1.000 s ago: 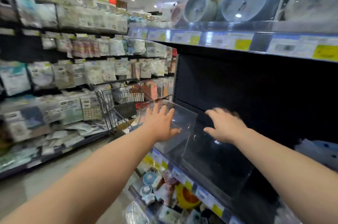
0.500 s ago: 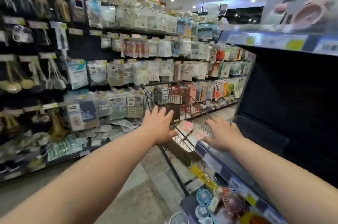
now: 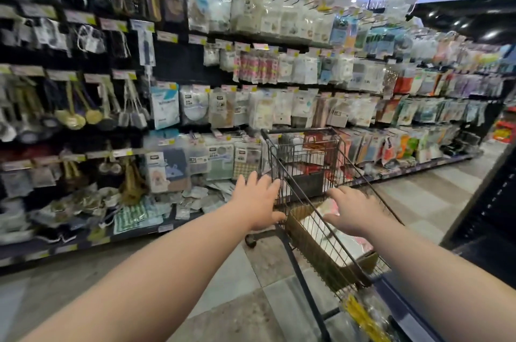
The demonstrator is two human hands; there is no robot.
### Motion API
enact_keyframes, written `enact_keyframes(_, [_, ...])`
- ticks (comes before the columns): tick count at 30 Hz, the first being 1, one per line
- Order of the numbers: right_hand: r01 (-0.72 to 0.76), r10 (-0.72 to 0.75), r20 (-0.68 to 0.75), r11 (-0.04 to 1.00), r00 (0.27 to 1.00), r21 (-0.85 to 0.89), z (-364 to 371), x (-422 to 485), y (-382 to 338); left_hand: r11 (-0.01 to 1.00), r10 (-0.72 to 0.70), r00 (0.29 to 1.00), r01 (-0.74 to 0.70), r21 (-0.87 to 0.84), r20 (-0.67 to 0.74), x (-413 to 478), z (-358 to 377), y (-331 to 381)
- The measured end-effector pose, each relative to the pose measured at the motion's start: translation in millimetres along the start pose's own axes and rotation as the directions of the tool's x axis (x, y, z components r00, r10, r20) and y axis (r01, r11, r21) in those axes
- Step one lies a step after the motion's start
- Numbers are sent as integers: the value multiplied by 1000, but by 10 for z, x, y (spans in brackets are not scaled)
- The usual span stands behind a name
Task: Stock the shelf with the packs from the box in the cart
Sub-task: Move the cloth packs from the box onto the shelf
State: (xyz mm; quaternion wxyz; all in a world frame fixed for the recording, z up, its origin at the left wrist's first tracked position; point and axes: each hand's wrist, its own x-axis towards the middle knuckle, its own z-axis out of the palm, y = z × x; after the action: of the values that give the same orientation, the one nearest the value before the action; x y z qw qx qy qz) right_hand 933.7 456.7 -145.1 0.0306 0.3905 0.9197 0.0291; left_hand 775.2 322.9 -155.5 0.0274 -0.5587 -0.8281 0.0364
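Here, loosely spread fingers (image 3: 266,184) are holding nothing. The left hand (image 3: 258,200) is hovering at the wire cart (image 3: 307,157) rim, contact unclear. The right hand (image 3: 353,211) is hanging over the cardboard box (image 3: 367,261), partly covering its blurred pale packs (image 3: 349,244).

The left hand (image 3: 258,199) and right hand (image 3: 353,210) are withdrawn from the dark shelf (image 3: 491,202) at right and are now spread over the cart (image 3: 300,130) and its box (image 3: 367,259), centre frame.
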Motion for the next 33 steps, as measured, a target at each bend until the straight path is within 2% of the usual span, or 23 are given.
enact_keyframes(9, [-14,13,26,999,1000,38,65,1572,201,1000,27,1000,-27,1,0,1494,7,-405])
enact_keyframes(16, [-67,66,89,998,994,14,202,2254,467,993,118,992,-117,-17,53,2416,242,-424])
enact_keyframes(25, [-282,274,160,959,948,25,462,2971,839,933,359,930,-356,-48,81,3731,604,-306])
enact_keyframes(33, [-487,462,249,872,851,48,728,3654,905,847,531,839,-530,-41,116,4857,836,-524])
